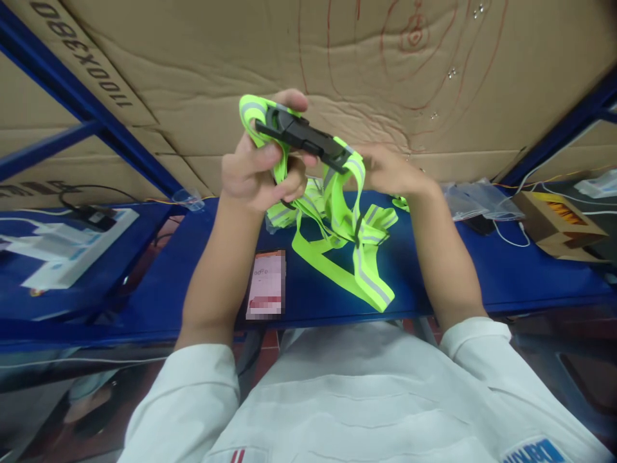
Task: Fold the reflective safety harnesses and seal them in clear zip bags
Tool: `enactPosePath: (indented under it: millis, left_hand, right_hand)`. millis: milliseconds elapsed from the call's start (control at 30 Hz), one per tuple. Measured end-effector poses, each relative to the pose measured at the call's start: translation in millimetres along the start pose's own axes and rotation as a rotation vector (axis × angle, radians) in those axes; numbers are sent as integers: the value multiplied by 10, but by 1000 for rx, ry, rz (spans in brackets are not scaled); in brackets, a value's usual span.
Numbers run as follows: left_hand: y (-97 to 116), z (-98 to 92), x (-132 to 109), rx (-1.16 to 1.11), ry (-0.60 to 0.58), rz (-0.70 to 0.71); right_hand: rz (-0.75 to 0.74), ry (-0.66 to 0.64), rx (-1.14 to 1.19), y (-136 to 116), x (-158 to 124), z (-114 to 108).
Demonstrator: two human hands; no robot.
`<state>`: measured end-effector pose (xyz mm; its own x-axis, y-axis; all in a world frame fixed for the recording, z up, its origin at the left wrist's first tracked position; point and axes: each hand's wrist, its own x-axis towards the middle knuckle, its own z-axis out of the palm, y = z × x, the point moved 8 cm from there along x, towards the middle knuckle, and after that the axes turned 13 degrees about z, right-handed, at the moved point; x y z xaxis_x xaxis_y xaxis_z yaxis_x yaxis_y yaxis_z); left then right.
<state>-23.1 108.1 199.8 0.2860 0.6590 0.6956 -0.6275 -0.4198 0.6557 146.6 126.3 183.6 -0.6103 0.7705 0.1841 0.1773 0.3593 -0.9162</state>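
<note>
My left hand point(265, 161) is raised above the bench, its fingers closed around a neon-yellow reflective strap point(369, 283) just beside a black plastic side-release buckle point(308, 138). The buckle is tilted, its right end lower, and its two halves look joined. A loop of the strap rises over the buckle's left end. My right hand point(385, 168) is at the buckle's right end, against or just behind the strap there. Its fingertips are hidden and blurred. Loose loops with grey reflective stripes hang down and lie tangled on the blue bench point(202, 283).
A phone point(267, 284) lies near the bench's front edge. White power strips with chargers point(80, 247) are at left, a clear cup point(187, 199) behind. On the right are plastic bags point(482, 200), a cable and an open cardboard box point(559, 225). A cardboard wall point(231, 51) stands behind.
</note>
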Motion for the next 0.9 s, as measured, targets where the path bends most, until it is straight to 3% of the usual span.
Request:
enactPosePath:
  millis: [67,100,267,467,633,800,900]
  left_hand:
    - [57,37,3,19,-15,36]
    - [93,70,2,27,-38,64]
    - [155,129,-33,95,-14,108]
    - [79,34,-78,189,245,24]
    - [-17,26,-70,247,277,-25]
    - [-31,92,-64,394,270,-30]
    - [-4,140,-54,430,294,-38]
  right_hand:
    - [-106,239,-111,-196,-63,-126]
    - [-133,296,-68,-291,-115,-154]
    - [-87,27,289,-501,-251,132]
    - [-31,-35,332,-286,-133,256]
    - [27,-51,436,-161,-52,193]
    - [19,-109,434,-293,-120,309]
    - [39,-61,411,-313,-114,313]
